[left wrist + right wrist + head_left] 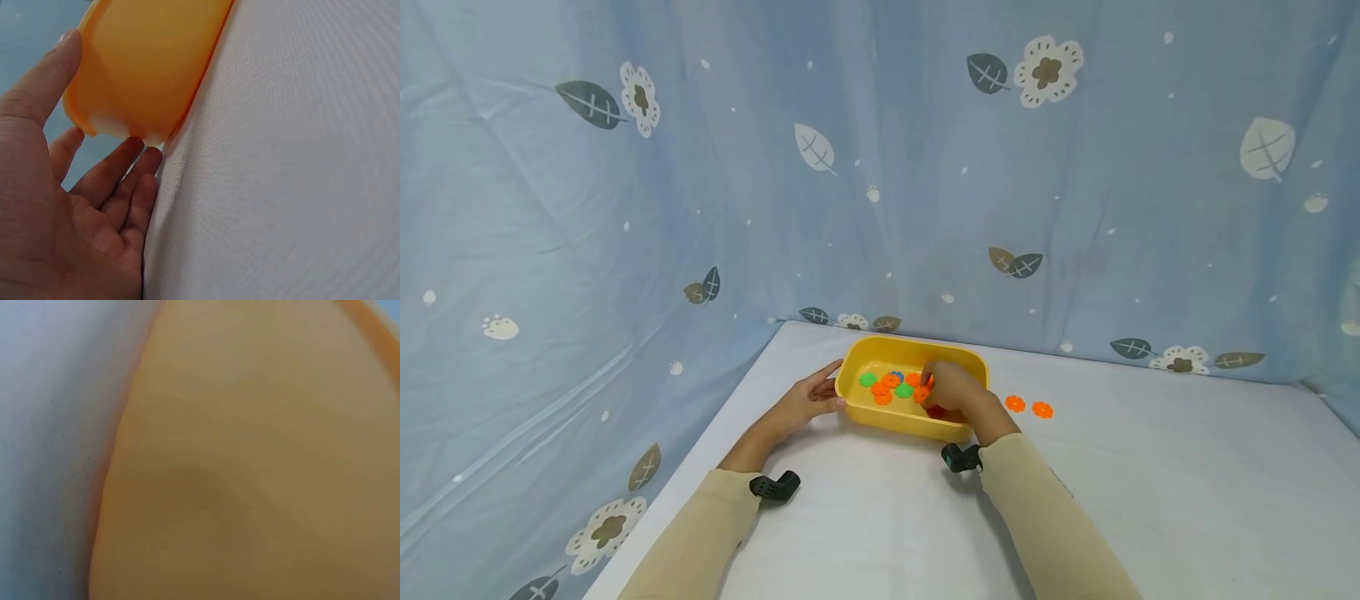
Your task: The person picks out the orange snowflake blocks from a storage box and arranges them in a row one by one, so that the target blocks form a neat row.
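Observation:
In the head view a yellow plastic bin [895,423] holds several small scalloped discs, among them a green disc [868,379], an orange disc [883,398] and a partly covered blue disc [897,377]. The left hand [808,400] is at the bin's left end, thumb and fingers spread, with fingertips touching its wall. The right hand [953,387] reaches inside the right half, fingers bent down among orange discs; I cannot tell whether it grips one. Its own wrist view shows only the yellow wall [250,456], which hides the fingers.
Two orange discs, a nearer one [1015,403] and a farther one [1042,410], lie on the white tabletop [1150,483] to the bin's right. A blue patterned curtain [895,167] hangs behind the table and along its left side.

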`<state>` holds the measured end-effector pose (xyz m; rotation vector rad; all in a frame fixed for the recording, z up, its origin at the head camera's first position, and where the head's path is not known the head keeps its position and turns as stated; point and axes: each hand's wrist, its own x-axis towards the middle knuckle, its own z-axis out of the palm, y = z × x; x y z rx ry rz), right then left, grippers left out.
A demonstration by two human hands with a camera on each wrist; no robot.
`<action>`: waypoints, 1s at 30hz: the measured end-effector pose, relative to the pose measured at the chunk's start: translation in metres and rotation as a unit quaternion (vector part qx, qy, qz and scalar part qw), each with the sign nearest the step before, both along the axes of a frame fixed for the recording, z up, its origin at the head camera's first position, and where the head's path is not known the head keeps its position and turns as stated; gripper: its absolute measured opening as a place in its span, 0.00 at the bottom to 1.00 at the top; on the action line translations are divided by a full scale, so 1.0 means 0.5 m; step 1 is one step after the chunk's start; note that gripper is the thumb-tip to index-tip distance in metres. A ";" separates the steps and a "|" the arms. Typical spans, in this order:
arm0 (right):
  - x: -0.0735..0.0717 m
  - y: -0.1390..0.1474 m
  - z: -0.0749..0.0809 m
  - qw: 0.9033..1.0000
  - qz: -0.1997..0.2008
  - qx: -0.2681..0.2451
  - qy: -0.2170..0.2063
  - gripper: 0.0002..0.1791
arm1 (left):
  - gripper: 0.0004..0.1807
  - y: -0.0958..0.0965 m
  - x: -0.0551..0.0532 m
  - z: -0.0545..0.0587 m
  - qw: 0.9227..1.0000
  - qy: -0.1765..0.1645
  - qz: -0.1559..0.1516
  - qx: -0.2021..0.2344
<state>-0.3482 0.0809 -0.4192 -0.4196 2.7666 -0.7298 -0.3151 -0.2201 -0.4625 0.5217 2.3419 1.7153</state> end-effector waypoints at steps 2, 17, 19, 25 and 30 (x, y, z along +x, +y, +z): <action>0.000 0.001 0.000 1.000 0.002 0.000 0.004 0.15 | 0.45 0.001 0.000 -0.001 1.000 0.000 0.002 -0.003; 0.017 0.037 0.048 0.996 0.019 -0.086 0.009 0.14 | 0.45 -0.003 0.000 -0.002 1.000 0.001 0.002 -0.013; 0.021 0.046 0.057 0.996 0.020 -0.089 0.009 0.15 | 0.44 -0.004 0.000 -0.001 1.000 0.002 0.004 -0.015; 0.032 0.080 0.075 0.994 0.003 -0.110 0.010 0.15 | 0.45 -0.003 0.004 0.005 1.000 0.001 0.001 -0.009; 0.043 0.120 0.085 0.992 -0.012 -0.126 0.009 0.15 | 0.45 0.003 0.006 0.005 1.000 -0.002 0.001 -0.013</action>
